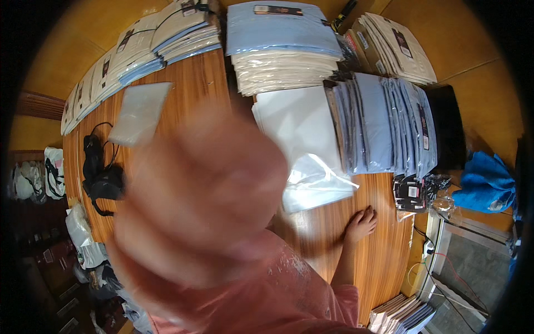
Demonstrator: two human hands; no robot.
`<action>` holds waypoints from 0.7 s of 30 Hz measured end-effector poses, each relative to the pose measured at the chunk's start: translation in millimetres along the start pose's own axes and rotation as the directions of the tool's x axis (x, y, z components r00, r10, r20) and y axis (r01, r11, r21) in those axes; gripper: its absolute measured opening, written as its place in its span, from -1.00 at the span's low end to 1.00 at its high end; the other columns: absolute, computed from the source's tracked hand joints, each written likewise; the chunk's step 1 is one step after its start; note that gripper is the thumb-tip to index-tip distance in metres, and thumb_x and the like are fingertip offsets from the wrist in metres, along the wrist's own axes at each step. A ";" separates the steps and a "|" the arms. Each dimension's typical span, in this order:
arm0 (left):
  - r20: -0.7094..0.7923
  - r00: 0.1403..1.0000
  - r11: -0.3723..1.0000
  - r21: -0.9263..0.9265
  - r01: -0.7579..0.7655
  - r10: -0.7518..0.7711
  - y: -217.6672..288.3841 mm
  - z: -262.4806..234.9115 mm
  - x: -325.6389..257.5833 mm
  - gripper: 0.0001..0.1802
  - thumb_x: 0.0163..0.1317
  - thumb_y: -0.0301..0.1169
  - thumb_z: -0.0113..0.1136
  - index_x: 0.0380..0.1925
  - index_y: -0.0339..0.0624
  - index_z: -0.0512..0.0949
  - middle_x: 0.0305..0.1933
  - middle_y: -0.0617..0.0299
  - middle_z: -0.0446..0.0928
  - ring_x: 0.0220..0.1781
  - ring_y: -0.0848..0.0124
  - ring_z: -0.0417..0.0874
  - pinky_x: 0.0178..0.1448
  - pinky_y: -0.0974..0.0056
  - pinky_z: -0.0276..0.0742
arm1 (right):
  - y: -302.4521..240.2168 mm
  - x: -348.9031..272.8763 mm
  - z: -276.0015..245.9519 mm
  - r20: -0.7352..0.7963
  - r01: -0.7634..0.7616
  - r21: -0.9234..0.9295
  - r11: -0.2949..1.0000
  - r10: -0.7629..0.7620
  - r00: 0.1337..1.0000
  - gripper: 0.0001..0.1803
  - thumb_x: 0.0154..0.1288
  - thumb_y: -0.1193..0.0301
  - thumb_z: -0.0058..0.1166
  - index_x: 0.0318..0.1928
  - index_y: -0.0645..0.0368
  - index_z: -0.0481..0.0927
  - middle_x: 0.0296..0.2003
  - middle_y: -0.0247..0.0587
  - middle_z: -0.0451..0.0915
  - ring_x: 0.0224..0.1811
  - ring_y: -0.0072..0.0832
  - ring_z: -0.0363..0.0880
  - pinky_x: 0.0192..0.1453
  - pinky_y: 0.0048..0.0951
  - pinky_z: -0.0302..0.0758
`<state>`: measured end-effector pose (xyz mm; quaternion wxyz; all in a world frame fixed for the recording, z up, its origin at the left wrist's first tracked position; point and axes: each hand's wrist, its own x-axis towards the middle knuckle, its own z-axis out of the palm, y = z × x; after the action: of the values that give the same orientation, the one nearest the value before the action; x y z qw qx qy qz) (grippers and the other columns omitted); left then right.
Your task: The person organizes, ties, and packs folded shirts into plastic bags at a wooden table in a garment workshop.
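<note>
Raised very close to the camera, my left hand (203, 181) is a large smear of motion that covers the left middle of the view. Its fingers cannot be made out, nor whether it holds anything. My right hand (362, 224) rests on the wooden table (384, 206) with its fingers apart and nothing in them. Beyond it lies a shiny clear plastic bag (318, 186), overlapping a stack of white sheets (297, 114). To the right of the sheets is a row of folded light-blue cloth packs (372, 119) in clear wrap.
Cream and blue packs (283, 69) are piled at the back, with others along the far left edge. A translucent plastic sleeve (142, 108) and a black strapped device (105, 181) lie left. Black labels (410, 192) and a blue cloth (485, 182) are at the right.
</note>
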<state>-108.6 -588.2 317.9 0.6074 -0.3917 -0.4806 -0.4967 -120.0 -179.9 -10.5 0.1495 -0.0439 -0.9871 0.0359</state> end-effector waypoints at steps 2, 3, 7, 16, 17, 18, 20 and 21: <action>-0.020 0.992 0.973 0.200 -0.119 0.125 45.6 -42.0 3.2 -0.75 0.25 -0.19 -0.01 -0.21 -0.08 0.48 -0.29 0.39 0.54 -0.26 0.50 0.50 -0.04 0.31 0.35 | -14.2 4.5 -16.1 0.003 0.001 0.014 1.000 -0.001 1.000 -0.59 0.27 0.29 -0.17 0.10 0.14 0.39 0.11 -0.05 0.32 0.12 -0.11 0.28 0.15 -0.06 0.18; -0.060 0.988 0.944 0.309 -0.117 0.142 55.6 -58.4 -0.8 -0.76 0.25 -0.18 0.00 -0.24 -0.05 0.50 -0.33 0.43 0.57 -0.31 0.54 0.52 -0.07 0.33 0.36 | -15.8 4.8 -17.3 -0.069 -0.073 0.293 0.953 0.097 0.993 -0.60 0.26 0.34 -0.15 0.09 0.18 0.39 0.10 -0.05 0.32 0.12 -0.14 0.29 0.15 -0.10 0.20; -0.449 0.883 0.615 0.659 0.432 -0.138 3.1 -99.8 -37.8 -0.71 0.29 -0.29 -0.13 -0.09 -0.19 0.42 -0.08 0.18 0.43 0.01 0.37 0.39 0.09 0.26 0.27 | -105.9 59.7 -80.0 -0.222 0.145 0.738 0.659 0.034 0.974 -0.66 0.28 0.51 -0.10 0.06 0.30 0.37 0.03 -0.06 0.40 0.12 -0.32 0.33 0.18 -0.33 0.26; -0.561 0.535 0.059 0.653 0.755 -0.632 -144.3 -108.9 -147.6 -0.39 0.11 -0.04 0.11 0.06 -0.25 0.38 0.37 -0.23 -0.09 0.43 -0.13 -0.25 0.32 -0.33 -0.35 | -374.1 328.5 -68.7 -0.088 0.242 0.804 0.543 -0.295 0.951 -0.51 0.22 0.08 0.03 -0.02 0.20 0.50 -0.26 -0.21 0.55 -0.27 -0.44 0.47 -0.18 -0.45 0.42; -0.547 0.608 0.148 0.661 0.736 -0.575 -144.5 -104.2 -142.0 -0.44 0.09 -0.14 0.15 0.03 -0.24 0.38 0.37 -0.23 -0.08 0.43 -0.14 -0.23 0.31 -0.34 -0.34 | -397.5 315.8 -75.6 0.202 0.012 0.797 0.604 -0.286 0.937 -0.45 0.17 0.02 0.06 0.00 0.18 0.49 -0.25 -0.22 0.55 -0.27 -0.46 0.47 -0.21 -0.45 0.43; -0.504 0.660 0.177 0.704 0.688 -0.558 -140.7 -100.5 -128.9 -0.47 0.08 -0.23 0.15 0.03 -0.24 0.35 0.38 -0.21 -0.10 0.43 -0.15 -0.23 0.31 -0.34 -0.34 | -411.9 305.0 -81.1 0.472 -0.204 0.712 0.672 -0.243 0.847 -0.40 0.13 -0.04 0.09 0.03 0.15 0.48 -0.25 -0.24 0.55 -0.27 -0.47 0.47 -0.24 -0.45 0.43; -0.459 0.687 0.264 0.687 0.677 -0.564 -138.9 -90.6 -107.7 -0.48 0.07 -0.24 0.16 0.04 -0.17 0.33 0.39 -0.21 -0.13 0.42 -0.16 -0.24 0.29 -0.34 -0.31 | -405.5 311.8 -77.2 0.478 -0.165 0.740 0.652 -0.338 0.811 -0.35 0.06 -0.05 0.14 0.06 0.11 0.47 -0.22 -0.25 0.53 -0.26 -0.49 0.47 -0.29 -0.47 0.41; -0.440 0.688 0.284 0.682 0.674 -0.578 -135.2 -88.5 -102.0 -0.46 0.06 -0.25 0.18 0.06 -0.11 0.32 0.39 -0.20 -0.14 0.42 -0.16 -0.25 0.29 -0.34 -0.30 | -400.9 316.2 -73.9 0.483 -0.151 0.754 0.639 -0.383 0.787 -0.33 0.03 -0.05 0.17 0.07 0.10 0.47 -0.20 -0.25 0.52 -0.26 -0.49 0.46 -0.32 -0.48 0.40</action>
<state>-228.4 -676.4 198.0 0.4941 0.1763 -0.7298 -0.4384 -429.2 -543.2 185.9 -0.1675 0.1045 -0.8721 0.4478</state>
